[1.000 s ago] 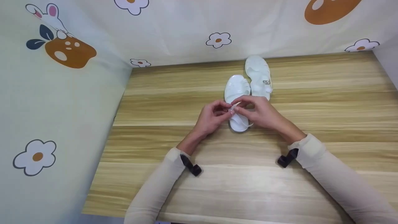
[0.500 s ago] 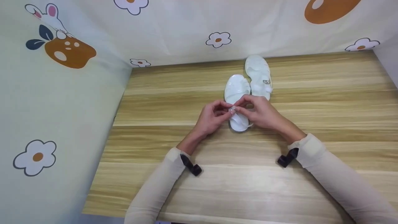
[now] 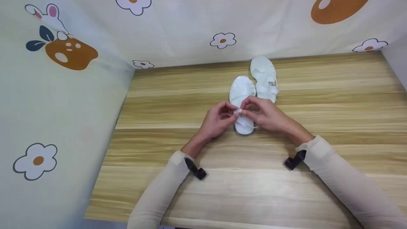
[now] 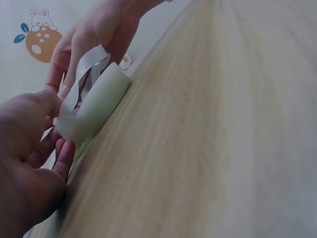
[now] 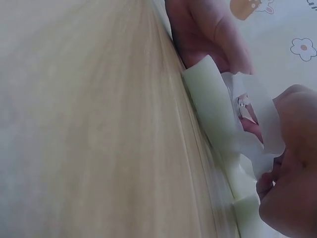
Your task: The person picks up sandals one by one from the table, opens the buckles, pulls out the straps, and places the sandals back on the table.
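As the left hand and right hand both pinch the thin strap of the near sandal, strap work looks midway; fastening or undoing, can't tell. Far sandal lies just beside it, ungripped, strap state unclear. Both on wood-grain table. White, rubbery-looking, rounded ends; strap ribbon-like, bendy; small shiny metal bit, probably buckle.
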Motion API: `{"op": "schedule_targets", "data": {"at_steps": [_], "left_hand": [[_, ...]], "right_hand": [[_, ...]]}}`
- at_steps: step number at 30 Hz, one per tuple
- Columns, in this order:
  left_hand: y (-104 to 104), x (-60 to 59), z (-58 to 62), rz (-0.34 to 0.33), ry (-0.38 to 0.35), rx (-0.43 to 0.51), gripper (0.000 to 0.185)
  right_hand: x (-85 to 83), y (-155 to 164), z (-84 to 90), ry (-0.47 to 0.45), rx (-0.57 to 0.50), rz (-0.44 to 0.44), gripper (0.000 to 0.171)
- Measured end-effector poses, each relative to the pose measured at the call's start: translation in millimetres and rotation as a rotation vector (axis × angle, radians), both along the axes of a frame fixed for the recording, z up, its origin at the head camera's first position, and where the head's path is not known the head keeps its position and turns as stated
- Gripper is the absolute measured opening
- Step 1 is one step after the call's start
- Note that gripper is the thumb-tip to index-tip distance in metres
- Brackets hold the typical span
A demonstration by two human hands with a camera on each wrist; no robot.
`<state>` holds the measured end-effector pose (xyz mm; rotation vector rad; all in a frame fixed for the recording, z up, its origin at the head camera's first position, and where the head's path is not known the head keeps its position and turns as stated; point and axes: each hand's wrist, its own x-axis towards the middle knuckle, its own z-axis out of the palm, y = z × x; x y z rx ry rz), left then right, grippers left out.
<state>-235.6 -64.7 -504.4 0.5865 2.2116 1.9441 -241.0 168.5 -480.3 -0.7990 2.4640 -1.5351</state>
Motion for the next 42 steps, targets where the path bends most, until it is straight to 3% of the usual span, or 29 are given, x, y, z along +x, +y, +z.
{"op": "schedule_targets", "data": {"at_steps": [15, 29, 42], "left_hand": [[0.6, -0.8, 0.8, -0.001, -0.010, -0.008, 0.019], [-0.3, -1.8, -0.7, -0.025, -0.005, 0.002, 0.021], [-2.0, -3.1, -0.7, -0.005, -0.042, 0.025, 0.026]], "right_hand": [[-0.7, -3.5, -2.3, -0.009, -0.032, -0.057, 0.016], [-0.8, -1.9, -2.0, -0.003, -0.034, -0.029, 0.010], [-0.2, -1.5, -1.5, -0.060, -0.010, -0.082, 0.016]]}}
